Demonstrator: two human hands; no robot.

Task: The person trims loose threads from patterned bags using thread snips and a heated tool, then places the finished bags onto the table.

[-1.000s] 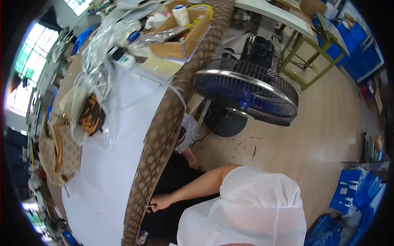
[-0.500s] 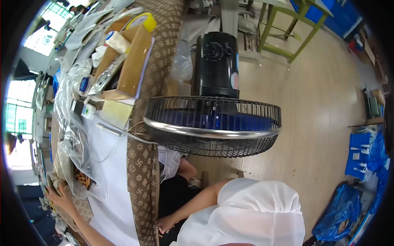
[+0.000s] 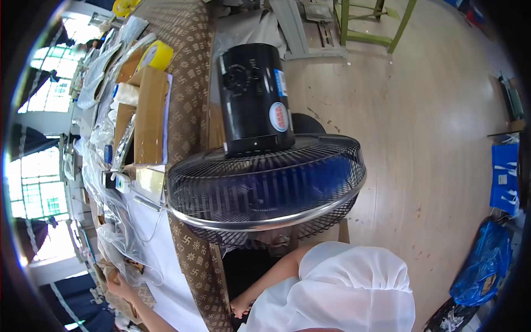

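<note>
At the lower left, my left hand [image 3: 123, 289] is at the tan patterned piece [image 3: 130, 309], its fingers closed at the piece's upper edge by a brown strip. My right hand [image 3: 240, 306] is closed low beside the table's brown patterned cover [image 3: 191, 260], over dark cloth; what its fingers hold is too small to tell. White sheet material [image 3: 168, 276] lies on the table between the hands. Clear plastic bags [image 3: 119, 243] lie just beyond my left hand.
A black fan [image 3: 265, 188] stands close in front, beside the table. On the table are a cardboard box [image 3: 150, 119], yellow tape [image 3: 157, 55] and a white thread spool [image 3: 127, 94]. Blue bags [image 3: 484, 265] lie at the right, a green-legged stand [image 3: 368, 36] at the top.
The view has swung, so the fan and table items appear farther left. My left hand has come into view and its spread fingers have closed at the tan piece. My right hand stays closed.
</note>
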